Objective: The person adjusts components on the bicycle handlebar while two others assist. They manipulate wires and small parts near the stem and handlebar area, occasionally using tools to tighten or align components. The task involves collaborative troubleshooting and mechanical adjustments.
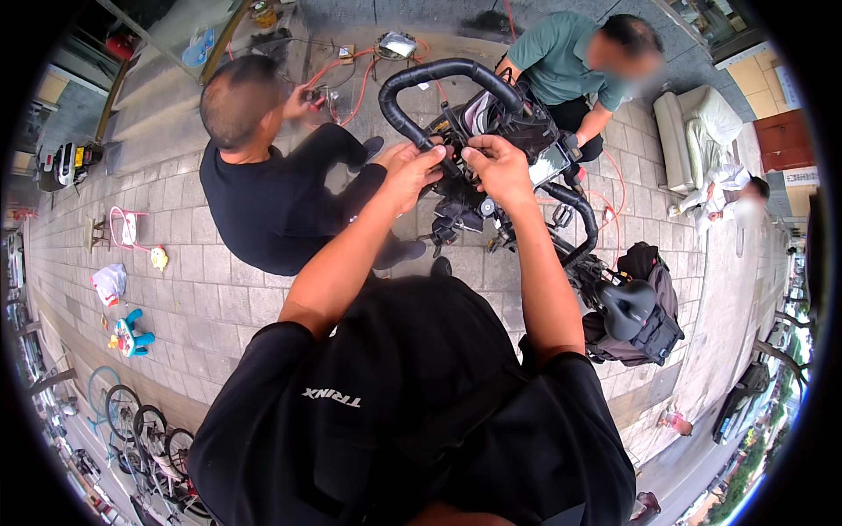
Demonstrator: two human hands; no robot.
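My left hand (pixel 410 175) and my right hand (pixel 498 171) are closed at the front of a bicycle with black taped drop handlebars (pixel 406 77). The left fingers are beside the bar's left side. The right thumb and fingertips pinch at a dark part near the stem; I cannot make out what either hand holds. Beside my right hand is a rectangular silver-framed device (pixel 553 165) mounted on the bike, with dark bags or fittings (pixel 517 123) behind it. A black saddle (pixel 618 307) lies to the lower right, over dark bags (pixel 653 342).
A person in black (pixel 263 210) squats at the left; another in teal (pixel 548 48) leans over the bike. A person in white (pixel 719 188) is by a pale sofa (pixel 675 140). Orange cords (pixel 351 110) cross the paving. Small chairs (pixel 129 226) and parked bicycles (pixel 149 434) stand at the left.
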